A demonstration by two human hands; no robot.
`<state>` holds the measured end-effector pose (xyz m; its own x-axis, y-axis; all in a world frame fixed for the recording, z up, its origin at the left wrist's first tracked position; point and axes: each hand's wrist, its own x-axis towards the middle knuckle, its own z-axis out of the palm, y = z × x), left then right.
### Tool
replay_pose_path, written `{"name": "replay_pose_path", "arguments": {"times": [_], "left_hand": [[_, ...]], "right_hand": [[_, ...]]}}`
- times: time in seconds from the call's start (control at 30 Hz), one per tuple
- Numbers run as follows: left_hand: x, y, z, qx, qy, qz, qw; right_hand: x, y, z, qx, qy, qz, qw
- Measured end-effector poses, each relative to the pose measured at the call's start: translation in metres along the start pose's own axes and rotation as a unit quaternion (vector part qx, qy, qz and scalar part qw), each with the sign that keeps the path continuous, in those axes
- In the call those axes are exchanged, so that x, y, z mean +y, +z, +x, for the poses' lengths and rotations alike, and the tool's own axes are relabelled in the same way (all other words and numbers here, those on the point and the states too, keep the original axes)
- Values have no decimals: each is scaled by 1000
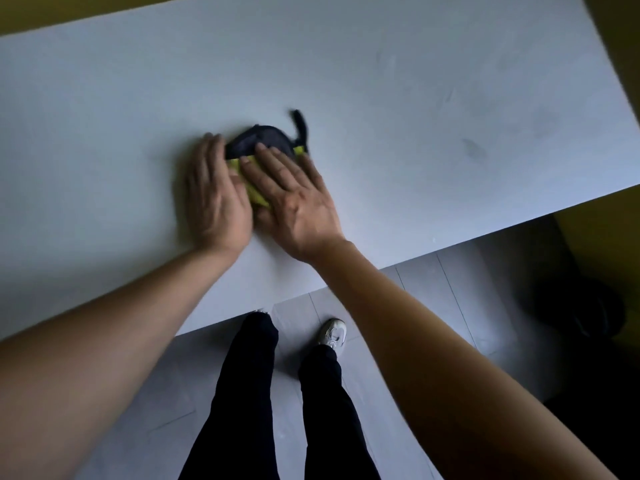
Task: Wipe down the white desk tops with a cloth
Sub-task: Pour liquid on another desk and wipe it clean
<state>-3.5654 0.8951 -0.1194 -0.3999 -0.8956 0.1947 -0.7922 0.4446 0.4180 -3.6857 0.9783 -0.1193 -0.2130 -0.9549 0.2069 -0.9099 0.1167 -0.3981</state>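
A wide white desk top (381, 98) fills the upper part of the head view. On it, near the middle, lies a bunched cloth (263, 142), dark navy on top with a yellow-green side showing below. My left hand (216, 199) lies flat with its fingers against the cloth's left edge. My right hand (294, 195) is spread flat on top of the cloth, pressing it to the desk. Most of the yellow-green part is hidden under both hands. A dark tail of the cloth sticks up at its right end.
Faint grey smudges mark the desk top (474, 148) to the right. The desk's near edge runs diagonally above a grey tiled floor (433, 289). My legs in dark trousers and a white shoe (333, 332) stand below. A dark object (581, 310) sits on the floor at right.
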Motion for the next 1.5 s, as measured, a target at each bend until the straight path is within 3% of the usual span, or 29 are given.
{"name": "replay_pose_path", "arguments": {"times": [0.13,0.23,0.33,0.43,0.57,0.7,0.87,1.0,1.07,1.2,1.27,1.4,1.5], "left_hand": [[38,12,-26,-83,155,38,984],[48,19,-36,-95,213,59,971],[44,20,-34,-88,210,60,972],[45,22,-34,-85,202,55,974],[41,23,-34,-83,195,39,977],[41,22,-33,-88,204,39,974],[44,22,-35,-91,191,42,977],[47,24,-35,-88,184,48,978],[46,24,-36,-83,185,47,978],[43,24,-35,-69,201,39,976],[42,24,-34,-68,204,34,976],[40,23,-33,-74,210,38,974],[41,24,-34,-76,202,38,976]], "right_hand": [[94,-45,-44,41,79,-15,996],[150,-79,-63,48,188,-37,980],[153,-82,-64,75,223,-58,970],[102,-63,-76,79,153,-18,985],[14,-44,-105,14,68,42,997],[58,-62,-113,-17,29,11,999],[179,-109,-129,74,217,-47,972],[175,-109,-122,110,294,-75,946],[137,-93,-118,107,272,-56,955],[30,-54,-117,32,124,33,991],[9,-47,-116,1,72,35,997],[80,-70,-118,-31,-13,26,999],[159,-99,-125,26,70,-1,997]]}}
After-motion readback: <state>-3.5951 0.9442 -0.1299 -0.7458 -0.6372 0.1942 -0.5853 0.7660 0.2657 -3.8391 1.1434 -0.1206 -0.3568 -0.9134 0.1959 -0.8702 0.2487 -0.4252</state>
